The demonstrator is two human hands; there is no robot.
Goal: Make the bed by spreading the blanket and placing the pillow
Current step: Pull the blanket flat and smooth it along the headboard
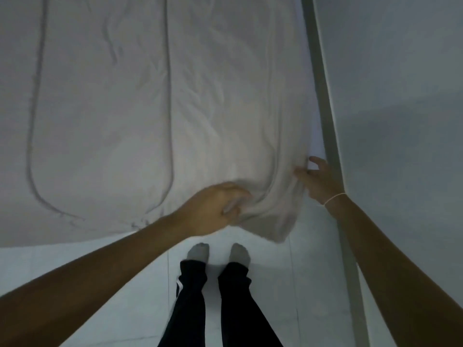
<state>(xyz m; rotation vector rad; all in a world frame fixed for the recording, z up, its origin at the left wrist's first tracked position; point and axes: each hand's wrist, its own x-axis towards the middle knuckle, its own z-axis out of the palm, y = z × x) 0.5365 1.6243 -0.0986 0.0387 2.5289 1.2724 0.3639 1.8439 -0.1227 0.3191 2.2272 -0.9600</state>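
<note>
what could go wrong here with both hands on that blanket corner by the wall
1. The left hand bunches the blanket into a wad; pulling from that grip could drag more wrinkles into the already creased middle.
2. The right hand sits close to the wall trim, so a hard tug could knock the knuckles against it.
3. The corner hangs over the bed edge above the socked feet and could end up uneven.

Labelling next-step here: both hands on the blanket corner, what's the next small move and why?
Probably pull the blanket corner toward the feet and smooth it flat. The left hand grips bunched cloth at the bed edge, the right hand holds the fold beside it, and wrinkles fan up from both grips.
</note>
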